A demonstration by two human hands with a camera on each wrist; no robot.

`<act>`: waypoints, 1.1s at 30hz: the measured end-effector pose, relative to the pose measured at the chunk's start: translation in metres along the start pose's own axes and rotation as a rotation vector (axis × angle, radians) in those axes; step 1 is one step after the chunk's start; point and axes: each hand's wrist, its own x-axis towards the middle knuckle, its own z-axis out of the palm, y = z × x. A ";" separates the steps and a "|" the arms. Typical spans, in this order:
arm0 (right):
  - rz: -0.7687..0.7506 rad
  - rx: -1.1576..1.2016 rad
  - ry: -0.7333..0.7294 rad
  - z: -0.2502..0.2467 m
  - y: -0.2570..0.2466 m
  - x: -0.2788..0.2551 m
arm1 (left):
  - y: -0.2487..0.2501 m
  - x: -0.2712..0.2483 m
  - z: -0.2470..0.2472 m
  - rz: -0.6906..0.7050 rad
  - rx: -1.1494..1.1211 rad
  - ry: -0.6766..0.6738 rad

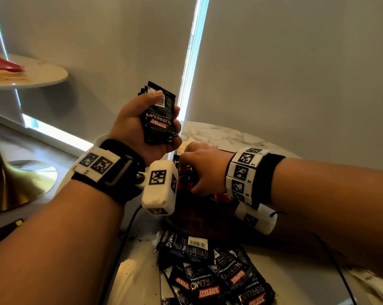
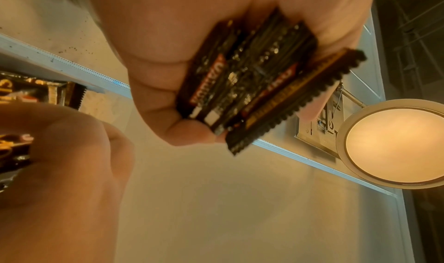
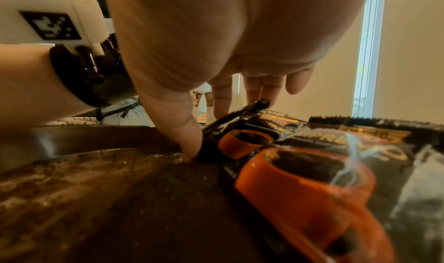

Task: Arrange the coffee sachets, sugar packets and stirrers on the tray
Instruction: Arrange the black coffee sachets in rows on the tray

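My left hand (image 1: 167,111) is raised above the table and grips a stack of black coffee sachets (image 1: 158,122), seen edge-on in the left wrist view (image 2: 252,77). My right hand (image 1: 199,170) is down on the brown tray (image 1: 208,216). There its thumb and fingers (image 3: 223,104) pinch a coffee sachet (image 3: 240,115) by its edges. More sachets lie flat on the tray (image 3: 360,140). A loose pile of sachets (image 1: 208,271) covers the marble table near me. I see no stirrers.
Orange-handled scissors (image 3: 300,181) lie on the tray's sachets. Coffee grains dust the tray floor (image 3: 120,191) and the table (image 1: 140,241). Pale paper packets (image 1: 373,282) sit at the lower right. A second round table (image 1: 32,73) with a gold base (image 1: 16,183) stands to the left.
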 end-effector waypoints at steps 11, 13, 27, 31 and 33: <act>0.007 0.042 -0.026 0.007 0.003 0.005 | -0.002 0.000 0.003 -0.001 -0.008 0.015; 0.005 0.045 -0.029 0.007 0.003 0.005 | -0.003 0.001 0.003 -0.004 -0.009 0.018; 0.037 0.184 0.089 -0.009 0.015 -0.009 | -0.007 0.002 0.002 -0.039 -0.010 0.049; 0.055 0.224 0.162 -0.016 0.023 -0.015 | -0.009 0.002 0.004 -0.054 0.009 0.055; 0.060 0.254 0.239 -0.019 0.028 -0.019 | -0.013 0.003 0.006 -0.077 0.041 0.055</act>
